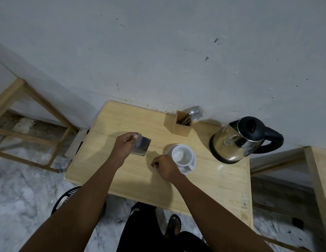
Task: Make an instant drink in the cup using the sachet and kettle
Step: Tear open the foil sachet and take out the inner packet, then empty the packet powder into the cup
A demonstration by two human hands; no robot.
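My left hand (124, 144) grips a silvery sachet (141, 146) by its upper left corner and holds it above the wooden table (122, 175), left of the cup. A white cup (182, 155) stands upright on a white saucer (193, 161) at the table's middle; I see only white inside it. My right hand (165, 168) hovers just left of the saucer with its fingers curled in; whether it pinches something small is unclear. The steel kettle (233, 142), with black lid and handle, stands at the table's right, apart from both hands.
A wooden holder (182, 125) with spoons and forks stands at the back of the table against the wall. A wooden frame (31, 124) stands to the left, another wooden table (320, 179) to the right. A dark basket (67, 197) sits on the floor below my left arm.
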